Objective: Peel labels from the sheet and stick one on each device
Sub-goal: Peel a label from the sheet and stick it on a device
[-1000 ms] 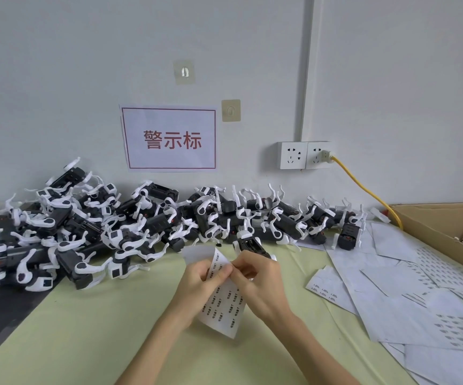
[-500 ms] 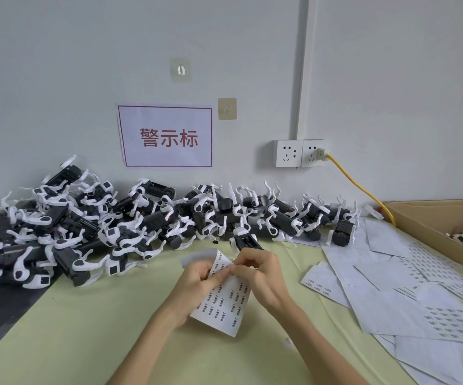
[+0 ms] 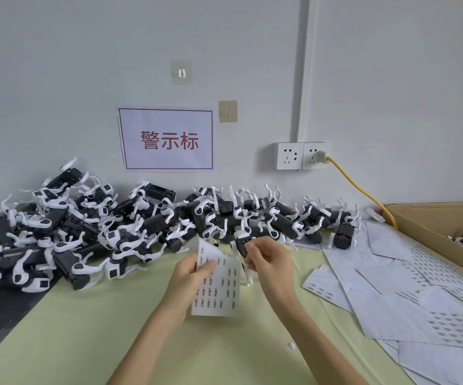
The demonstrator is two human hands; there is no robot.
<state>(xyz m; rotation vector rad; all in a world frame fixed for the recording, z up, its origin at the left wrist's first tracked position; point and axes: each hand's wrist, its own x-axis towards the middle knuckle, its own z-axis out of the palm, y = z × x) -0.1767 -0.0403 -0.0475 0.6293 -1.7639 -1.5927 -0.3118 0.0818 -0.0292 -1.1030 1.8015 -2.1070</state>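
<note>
Paper label sheet (image 3: pixel 215 284) above table edge (image 3: pixel 10 323)

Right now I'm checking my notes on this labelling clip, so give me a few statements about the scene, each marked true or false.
1. The left hand grips the label sheet. True.
2. The right hand lies flat on the table. False: it is raised beside the sheet, its fingers at a black and white device.
3. The pile of devices lies along the wall. True.
4. Both wall sockets are empty. False: the yellow cable is plugged into the right socket.
5. The loose sheets lie to the left of the hands. False: they lie to the right, near the cardboard box.
</note>
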